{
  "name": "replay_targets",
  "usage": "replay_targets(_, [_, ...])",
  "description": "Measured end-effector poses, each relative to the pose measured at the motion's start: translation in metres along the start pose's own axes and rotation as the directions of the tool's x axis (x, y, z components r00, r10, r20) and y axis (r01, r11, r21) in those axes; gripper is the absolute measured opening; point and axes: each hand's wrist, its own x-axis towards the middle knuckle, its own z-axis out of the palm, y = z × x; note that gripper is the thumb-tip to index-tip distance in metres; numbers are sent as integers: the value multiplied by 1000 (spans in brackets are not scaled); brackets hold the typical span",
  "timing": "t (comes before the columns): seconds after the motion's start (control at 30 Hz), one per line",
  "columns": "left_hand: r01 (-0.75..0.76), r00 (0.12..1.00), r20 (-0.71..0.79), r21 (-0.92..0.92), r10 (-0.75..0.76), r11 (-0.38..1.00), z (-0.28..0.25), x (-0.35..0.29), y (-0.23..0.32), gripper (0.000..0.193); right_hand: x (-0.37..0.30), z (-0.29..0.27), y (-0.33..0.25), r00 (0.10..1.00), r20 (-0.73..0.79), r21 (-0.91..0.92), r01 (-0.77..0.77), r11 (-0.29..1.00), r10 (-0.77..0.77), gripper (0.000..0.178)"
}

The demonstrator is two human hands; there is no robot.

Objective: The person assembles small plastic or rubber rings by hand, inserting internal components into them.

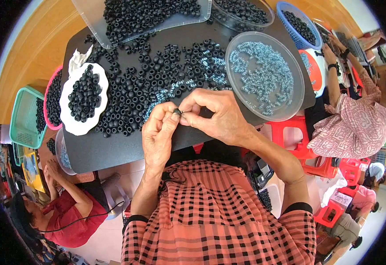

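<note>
My left hand (156, 137) pinches a small black ring-like piece (177, 111) between thumb and fingers, just past the table's near edge. Thumb and forefinger of my right hand (217, 115) close together right against that piece; whatever they grip is too small to make out. Beyond both hands, many loose black round pieces with holes (129, 90) cover the dark table (100, 154). Small blue coil-like pieces (168, 92) lie in a curving line among them. To the right, a round clear tray (296, 88) holds more blue coil-like pieces.
A white scalloped plate (76, 127) heaped with black pieces sits at the left. Clear bins (96, 28), a blue basket (285, 26) and a green basket (18, 104) stand around. People sit on both sides, near red stools (290, 128).
</note>
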Motion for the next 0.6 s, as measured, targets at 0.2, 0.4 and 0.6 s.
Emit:
replay_targets(0.2, [-33, 998, 46, 33, 31, 999, -3, 1, 2, 13, 0, 7, 6, 997, -24, 30, 69, 997, -69, 8])
replay_targets(0.4, [4, 1000, -11, 118, -3, 993, 6, 0, 6, 16, -5, 10, 8, 996, -74, 168, -33, 985, 46, 10])
replay_targets(0.6, [-14, 998, 64, 181, 3, 983, 8, -5, 12, 13, 0, 6, 9, 971, -213, 96, -92, 991, 111, 6])
